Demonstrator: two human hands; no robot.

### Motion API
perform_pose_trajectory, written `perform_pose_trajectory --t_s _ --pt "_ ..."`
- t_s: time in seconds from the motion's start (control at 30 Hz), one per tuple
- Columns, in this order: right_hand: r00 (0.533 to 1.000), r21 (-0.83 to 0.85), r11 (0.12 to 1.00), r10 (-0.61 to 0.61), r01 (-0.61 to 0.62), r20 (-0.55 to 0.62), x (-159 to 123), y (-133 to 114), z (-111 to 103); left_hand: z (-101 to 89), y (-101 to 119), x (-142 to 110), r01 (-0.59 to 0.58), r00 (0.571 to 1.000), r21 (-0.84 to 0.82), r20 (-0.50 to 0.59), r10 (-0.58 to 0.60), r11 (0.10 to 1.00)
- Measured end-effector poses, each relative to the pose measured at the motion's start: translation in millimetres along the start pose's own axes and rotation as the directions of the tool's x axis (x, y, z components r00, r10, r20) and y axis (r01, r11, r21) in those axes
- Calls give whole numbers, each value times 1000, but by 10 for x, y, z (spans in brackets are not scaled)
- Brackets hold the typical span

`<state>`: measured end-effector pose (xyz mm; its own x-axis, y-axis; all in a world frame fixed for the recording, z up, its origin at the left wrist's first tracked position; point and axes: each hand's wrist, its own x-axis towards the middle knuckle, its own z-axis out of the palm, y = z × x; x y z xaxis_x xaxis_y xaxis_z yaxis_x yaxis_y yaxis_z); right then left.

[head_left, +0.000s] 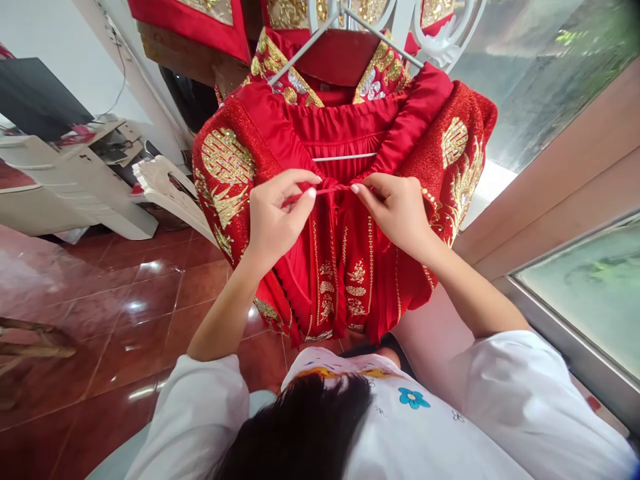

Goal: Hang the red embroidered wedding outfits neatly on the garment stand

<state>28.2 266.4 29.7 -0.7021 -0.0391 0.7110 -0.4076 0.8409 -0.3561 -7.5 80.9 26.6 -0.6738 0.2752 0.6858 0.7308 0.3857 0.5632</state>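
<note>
A red garment with gold embroidery [227, 160] hangs in front of me on a white hanger [345, 158]. Over its shoulders lies a smooth red gathered piece [345, 120]. At its front, a thin red cord [332, 191] runs level between my two hands. My left hand [283, 210] pinches the cord between thumb and forefinger. On the other side my right hand [395, 207] pinches it the same way. The cord looks twisted or knotted midway. Below it, gold-trimmed red strips [357, 273] hang down.
White curled metalwork [450, 40] stands behind the hanger, with more red and gold cloth [200, 27] at the upper left. A window frame [560, 187] borders the right. White furniture [85, 180] stands at left on the red tiled floor [135, 307]. A wooden piece [35, 343] shows at the left edge.
</note>
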Motion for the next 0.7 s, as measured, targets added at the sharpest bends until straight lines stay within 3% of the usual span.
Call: perform_pose_trajectory --t_s 0.1,0.2,0.3,0.43,0.5,0.57,0.63,0.7 --pt "996 20 997 -70 69 53 74 -109 -282 -71 -38 108 -18 994 -142 -111 2 990" --pt "991 85 993 -87 79 97 195 -77 -608 -217 -162 259 -66 993 -351 -117 26 934" --pt "994 208 978 2 -25 110 326 188 -730 -384 -364 422 -3 999 -401 -40 -14 916" --pt "966 424 875 160 -233 201 454 581 -606 -578 -509 511 77 989 -374 147 -23 924" --pt "936 450 829 232 -333 266 498 647 -576 -643 -444 475 31 979 -245 202 20 969" --pt "882 388 812 299 -436 365 544 626 -613 -647 -305 421 -86 993 21 87 84 996" --pt "778 248 803 367 -541 510 604 557 -694 -574 -142 398 -128 978 340 -113 175 932" --pt "643 123 788 388 -603 660 676 473 -771 -444 -7 443 -75 939 542 -244 243 837"
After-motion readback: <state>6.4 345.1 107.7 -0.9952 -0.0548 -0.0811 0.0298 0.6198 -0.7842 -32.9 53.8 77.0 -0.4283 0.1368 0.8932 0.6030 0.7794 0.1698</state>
